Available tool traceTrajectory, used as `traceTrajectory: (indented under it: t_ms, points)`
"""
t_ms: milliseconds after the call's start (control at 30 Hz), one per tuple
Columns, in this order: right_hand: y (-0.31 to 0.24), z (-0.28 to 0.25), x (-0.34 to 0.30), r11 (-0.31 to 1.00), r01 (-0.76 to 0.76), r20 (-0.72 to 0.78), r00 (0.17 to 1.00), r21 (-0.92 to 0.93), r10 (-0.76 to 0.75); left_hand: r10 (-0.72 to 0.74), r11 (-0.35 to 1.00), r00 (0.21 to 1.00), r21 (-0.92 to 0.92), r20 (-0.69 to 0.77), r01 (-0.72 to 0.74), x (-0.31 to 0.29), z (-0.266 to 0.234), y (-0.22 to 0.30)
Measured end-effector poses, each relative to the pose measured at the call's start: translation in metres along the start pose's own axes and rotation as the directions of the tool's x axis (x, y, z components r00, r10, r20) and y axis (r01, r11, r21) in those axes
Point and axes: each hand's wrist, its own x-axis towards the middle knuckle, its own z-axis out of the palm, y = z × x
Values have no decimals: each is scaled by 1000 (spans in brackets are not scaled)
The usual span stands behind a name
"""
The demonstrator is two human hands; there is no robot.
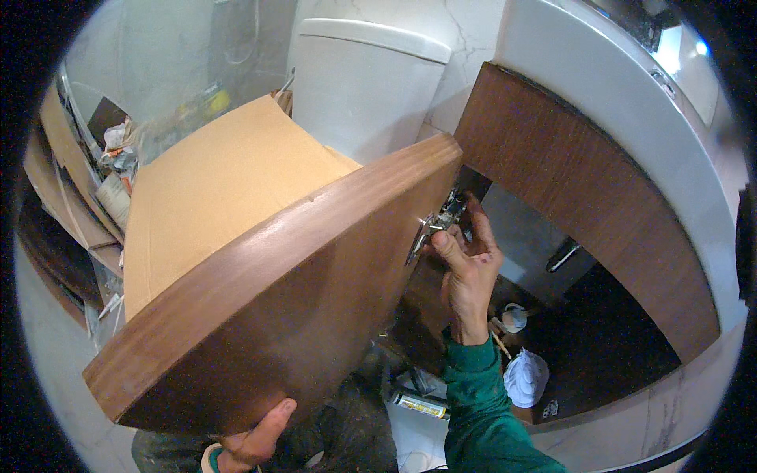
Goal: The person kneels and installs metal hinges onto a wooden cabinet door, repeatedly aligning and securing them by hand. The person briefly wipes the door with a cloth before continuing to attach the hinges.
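A brown wood-grain cabinet door (284, 307) stands tilted in front of me, running from lower left to upper right. My left hand (256, 437) is closed on its lower edge with the thumb on the near face; the other fingers are hidden behind the panel. A metal cabinet hinge (441, 223) sits near the door's far right edge. Around the hinge, the thumb and fingers of my right hand (471, 272) are pinched. The hinge lies close beside the side of the vanity cabinet (583, 189), whose inside is dark.
Behind the door a cardboard sheet (229, 189) leans near the white toilet tank (367, 79). Inside the cabinet lie a crumpled white cloth or bag (526, 378) and a small round whitish item (514, 317). A tube (422, 404) rests on the floor. Boards (67, 189) lean at far left.
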Motion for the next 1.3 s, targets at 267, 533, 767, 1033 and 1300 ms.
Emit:
traceTrajectory:
  t_ms: [267, 533, 767, 1033, 1300]
  points:
    - [-4, 1, 2, 999, -38, -31, 999, -25, 37, 409, 905, 908, 84, 93, -416, 4, 2, -12]
    - [1, -6, 10, 998, -22, -5, 1000, -64, 22, 414, 910, 910, -20, -36, -415, -1, 9, -17]
    - [9, -16, 18, 980, 55, 58, 997, -190, -45, 286, 949, 943, -88, -170, -303, -9, 13, -25]
    - [3, -23, 24, 968, -12, 116, 992, -250, 42, 284, 952, 906, -18, -313, -305, -3, 32, 14]
    - [5, -30, 24, 1000, -6, 82, 997, 16, 4, 191, 976, 905, -29, -381, -218, -1, 34, 19]
